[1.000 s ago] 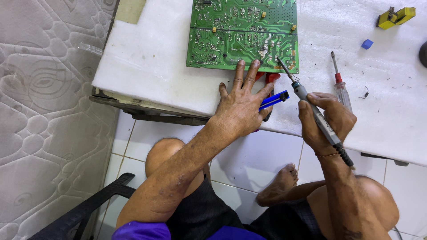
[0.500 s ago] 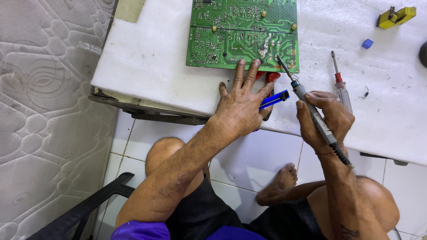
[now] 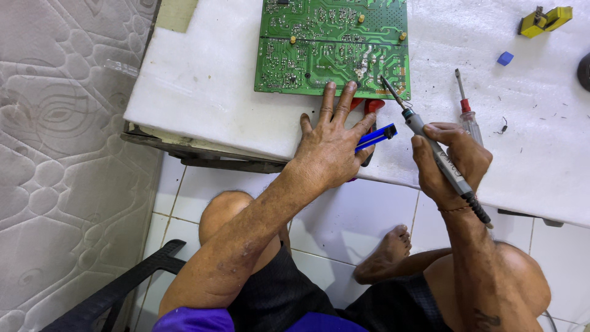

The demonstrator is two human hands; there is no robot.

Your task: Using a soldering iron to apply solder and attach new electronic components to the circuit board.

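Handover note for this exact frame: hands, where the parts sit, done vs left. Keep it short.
Left hand: flat on the white table pad, fingers spread, fingertips at the near edge of the green circuit board. It lies over a blue-handled tool and a red-handled tool; no clear grip on either.
Right hand: holds a soldering iron like a pen, tip at the board's near right corner.
Nearby: red-and-clear screwdriver right of the iron, small blue cap, yellow part at the far right.
Done: board laid solder side up, iron positioned.
Left: whether the tip touches a joint cannot be told.
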